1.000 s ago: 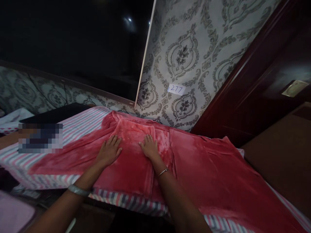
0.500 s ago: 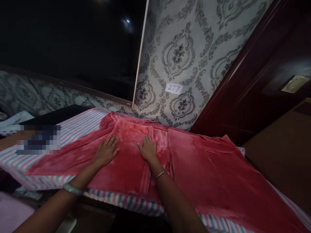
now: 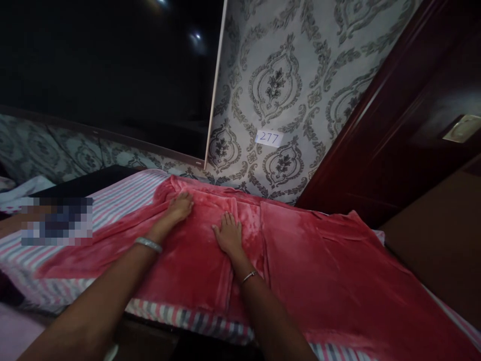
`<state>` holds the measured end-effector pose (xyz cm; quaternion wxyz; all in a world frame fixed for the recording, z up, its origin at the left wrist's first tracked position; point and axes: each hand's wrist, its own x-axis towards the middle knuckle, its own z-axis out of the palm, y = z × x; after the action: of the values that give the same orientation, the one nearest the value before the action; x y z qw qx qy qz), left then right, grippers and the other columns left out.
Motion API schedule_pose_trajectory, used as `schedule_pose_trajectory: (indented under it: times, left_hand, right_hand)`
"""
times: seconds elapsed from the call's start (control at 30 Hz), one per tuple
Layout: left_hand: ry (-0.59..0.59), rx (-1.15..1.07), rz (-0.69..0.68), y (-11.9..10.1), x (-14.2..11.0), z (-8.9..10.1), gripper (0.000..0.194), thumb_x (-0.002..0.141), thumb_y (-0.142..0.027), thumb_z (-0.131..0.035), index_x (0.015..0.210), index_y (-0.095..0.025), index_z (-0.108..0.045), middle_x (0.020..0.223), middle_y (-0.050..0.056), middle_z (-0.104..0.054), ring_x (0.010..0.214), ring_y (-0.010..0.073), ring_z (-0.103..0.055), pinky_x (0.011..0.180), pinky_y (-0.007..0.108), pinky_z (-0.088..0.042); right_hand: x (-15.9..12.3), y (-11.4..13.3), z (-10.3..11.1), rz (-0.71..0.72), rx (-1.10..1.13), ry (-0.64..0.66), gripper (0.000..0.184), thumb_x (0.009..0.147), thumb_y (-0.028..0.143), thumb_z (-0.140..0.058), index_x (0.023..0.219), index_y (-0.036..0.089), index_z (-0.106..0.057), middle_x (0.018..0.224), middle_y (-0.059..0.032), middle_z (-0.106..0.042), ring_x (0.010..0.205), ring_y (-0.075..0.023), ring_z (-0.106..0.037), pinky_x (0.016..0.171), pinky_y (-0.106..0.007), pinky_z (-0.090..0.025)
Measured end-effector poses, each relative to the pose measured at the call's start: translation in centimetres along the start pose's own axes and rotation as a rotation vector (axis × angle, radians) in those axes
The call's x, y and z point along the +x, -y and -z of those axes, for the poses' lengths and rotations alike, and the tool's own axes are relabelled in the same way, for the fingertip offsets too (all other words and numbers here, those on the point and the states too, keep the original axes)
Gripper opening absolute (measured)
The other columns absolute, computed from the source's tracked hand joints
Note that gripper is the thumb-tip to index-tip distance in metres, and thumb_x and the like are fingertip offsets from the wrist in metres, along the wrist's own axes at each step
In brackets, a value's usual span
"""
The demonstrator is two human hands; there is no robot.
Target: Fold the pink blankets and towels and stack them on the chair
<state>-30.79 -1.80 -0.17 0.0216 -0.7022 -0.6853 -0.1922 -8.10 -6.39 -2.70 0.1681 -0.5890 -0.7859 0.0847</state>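
Note:
A red plush blanket [image 3: 319,271] is spread across the table, with a folded section in its left half. My right hand [image 3: 228,234] lies flat on that folded section near its right edge, fingers stretched out. At the section's far left corner, my left hand [image 3: 181,205] has its fingers curled down on the plush cloth and gathered together. Its fingertips are partly hidden against the blanket. Under the blanket, a striped cloth [image 3: 116,193] shows at the left and along the near edge.
A large dark television screen [image 3: 112,75] hangs above the table's left part. Patterned wallpaper [image 3: 276,85] carries a paper label marked 277 [image 3: 269,138]. To the right stands a dark red door [image 3: 406,125]. A blurred-out patch [image 3: 56,220] covers something at the left.
My left hand has moved away from me and slightly right, from lying flat with fingers spread to curling at the folded section's far corner. My right hand has stayed nearly still.

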Motion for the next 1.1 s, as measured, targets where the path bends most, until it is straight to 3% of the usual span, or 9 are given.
schedule_pose_trajectory:
  times: [0.17,0.33,0.53,0.63,0.73,0.9,1.03,1.1]
  left_hand:
    - [0.085,0.035,0.070,-0.3,0.3,-1.9,0.056,0.099,-0.030,-0.028,0.150,-0.013,-0.045,0.163,0.018,-0.034,0.154,0.0324,-0.024,0.118,0.064,-0.028]
    - [0.114,0.060,0.058,0.0,-0.1,-2.1,0.058,0.101,-0.031,-0.024,0.153,-0.012,-0.040,0.165,0.017,-0.030,0.155,0.0312,-0.022,0.120,0.062,-0.027]
    - [0.115,0.052,0.071,0.0,0.1,-2.1,0.058,0.101,-0.031,-0.026,0.155,-0.016,-0.038,0.165,0.015,-0.029,0.154,0.0321,-0.022,0.120,0.063,-0.028]
    - [0.109,0.030,0.061,-0.1,0.0,-2.1,0.058,0.101,-0.037,-0.027,0.157,-0.024,-0.036,0.167,0.009,-0.027,0.155,0.0327,-0.019,0.121,0.064,-0.023]
    - [0.130,0.028,0.058,-0.3,-0.1,-1.9,0.059,0.102,-0.043,-0.028,0.157,-0.026,-0.036,0.167,0.007,-0.027,0.156,0.0325,-0.014,0.122,0.065,-0.019]
    - [0.188,0.029,0.057,-0.6,-0.1,-1.7,0.061,0.101,-0.044,-0.029,0.157,-0.024,-0.036,0.168,0.008,-0.024,0.156,0.0328,-0.017,0.120,0.067,-0.020]
    - [0.195,0.048,0.067,-0.7,-0.1,-1.8,0.061,0.101,-0.043,-0.027,0.157,-0.023,-0.036,0.168,0.008,-0.023,0.156,0.0332,-0.018,0.120,0.066,-0.022]
    - [0.200,0.046,0.070,-0.7,-0.1,-1.8,0.061,0.101,-0.044,-0.027,0.158,-0.022,-0.035,0.169,0.009,-0.022,0.156,0.0337,-0.018,0.120,0.066,-0.022]
  right_hand:
    - [0.3,0.1,0.2,-0.009,0.014,0.012,0.062,0.101,0.048,-0.039,0.153,0.015,-0.042,0.164,-0.0135,-0.034,0.153,-0.0279,-0.025,0.123,-0.056,-0.018]
    - [3.0,-0.7,1.8,-0.116,0.093,-0.011,0.047,0.101,0.039,-0.039,0.139,0.020,-0.059,0.147,-0.0117,-0.057,0.137,-0.0263,-0.050,0.110,-0.044,-0.041]
    - [7.2,-2.6,2.5,-0.305,0.168,-0.123,0.058,0.098,0.033,-0.041,0.152,0.012,-0.043,0.140,-0.0184,-0.061,0.130,-0.0272,-0.057,0.104,-0.037,-0.045]
    - [8.7,-3.1,2.3,-0.284,0.181,-0.122,0.064,0.098,0.032,-0.040,0.157,0.010,-0.033,0.142,-0.0187,-0.060,0.129,-0.0249,-0.058,0.103,-0.034,-0.045]
    - [9.4,-3.6,2.1,-0.175,0.213,-0.118,0.065,0.095,0.023,-0.041,0.159,0.016,-0.032,0.141,-0.0107,-0.063,0.126,-0.0194,-0.060,0.103,-0.029,-0.045]
    - [8.7,-4.7,1.8,-0.160,0.177,-0.155,0.055,0.092,0.013,-0.035,0.142,0.017,-0.058,0.139,-0.0103,-0.064,0.128,-0.0208,-0.057,0.107,-0.033,-0.044]
    - [8.2,-4.3,2.2,-0.228,0.126,-0.155,0.048,0.096,0.017,-0.039,0.138,0.017,-0.062,0.138,-0.0162,-0.063,0.125,-0.0256,-0.059,0.104,-0.037,-0.046]
    - [8.4,-3.1,2.8,-0.255,0.088,-0.179,0.049,0.097,0.019,-0.042,0.143,0.017,-0.058,0.149,-0.0188,-0.052,0.134,-0.0302,-0.051,0.107,-0.043,-0.043]
